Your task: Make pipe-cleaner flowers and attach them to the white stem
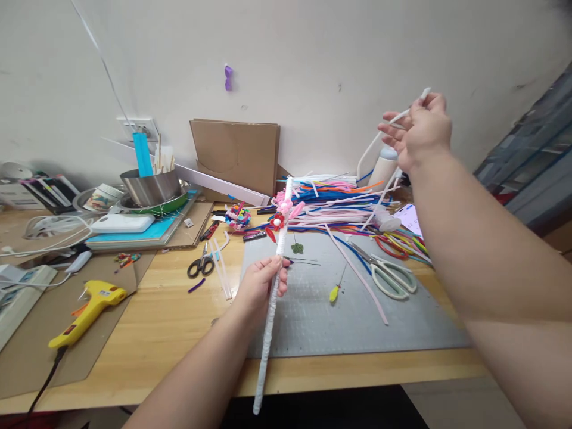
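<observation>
My left hand (pixel 263 281) is closed around the middle of a white-wrapped stick (pixel 267 336), held tilted over the front of the table. Pink and red fuzzy flowers (pixel 281 215) are fixed near its upper part. Raised at the right, my right hand (pixel 422 128) pinches a white pipe cleaner (pixel 373 143) that bends downward; some of its fingers are spread. Below the hands, a grey cutting mat (pixel 308 322) carries a green leaf piece (pixel 297 248), a yellow bud on a wire (pixel 333 294) and large scissors with pale green handles (pixel 393 277).
A pile of coloured pipe cleaners (pixel 330 202) lies at the back, beside a white bottle (pixel 385 164). Small black scissors (pixel 202 263) sit left of the mat. Farther left are a yellow glue gun (pixel 87 310), a metal bowl (pixel 152 186) and a power strip (pixel 27 304). Cardboard (pixel 236 155) leans on the wall.
</observation>
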Demonstrator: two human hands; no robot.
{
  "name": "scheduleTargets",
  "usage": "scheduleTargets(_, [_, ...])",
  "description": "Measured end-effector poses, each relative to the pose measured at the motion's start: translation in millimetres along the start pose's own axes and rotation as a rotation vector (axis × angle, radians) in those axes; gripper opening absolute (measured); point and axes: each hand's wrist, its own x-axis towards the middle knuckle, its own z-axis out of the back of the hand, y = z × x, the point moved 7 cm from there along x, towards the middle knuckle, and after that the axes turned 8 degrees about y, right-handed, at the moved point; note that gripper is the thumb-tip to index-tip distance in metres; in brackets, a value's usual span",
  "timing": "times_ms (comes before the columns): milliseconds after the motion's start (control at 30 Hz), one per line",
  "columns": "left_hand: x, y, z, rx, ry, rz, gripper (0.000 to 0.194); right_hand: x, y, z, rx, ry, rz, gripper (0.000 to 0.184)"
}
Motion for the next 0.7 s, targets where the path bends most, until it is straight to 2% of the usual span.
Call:
scheduleTargets(67, [0,0,-0.3,0.003,0.001,-0.004,0.027,-2,7,3,0.120,0.042,-0.064,0.033])
scheduleTargets(100, [0,0,-0.5,0.004,0.003,-0.007,0.027,-5,13,6,0.174,0.041,-0.053,0.035])
scheduleTargets(167, [-1,-2,-0.5,0.001,0.002,-0.013,0.026,-12,29,16,0.250,-0.027,0.013,0.035])
scheduleTargets(233, [-2,-5,0.3,-0.012,-0.008,-0.026,0.026,-26,39,32,0.299,-0.150,0.059,0.032])
scheduleTargets(300, [-3,-8,1.0,-0.028,-0.011,-0.040,0.024,-45,39,48,0.355,-0.224,0.024,0.029])
scheduleTargets(333, [-3,-10,1.0,-0.035,-0.008,-0.043,0.024,-56,35,53,0.389,-0.199,-0.015,0.029])
scheduleTargets(400, [-4,-11,0.3,-0.042,0.003,-0.042,0.022,-84,17,64,0.439,-0.133,-0.150,0.031])
scheduleTargets(500, [-5,-11,-1.0,-0.043,0.017,-0.039,0.022,-133,-16,85,0.498,-0.024,-0.269,0.023])
scheduleTargets(633, [-5,-10,-2.4,-0.041,0.025,-0.045,0.022,-199,-79,124,0.453,-0.123,-0.525,0.012])
scheduleTargets(700, [-6,-10,-2.9,-0.037,0.027,-0.044,0.022,-220,-102,143,0.250,-0.144,-0.599,0.006])
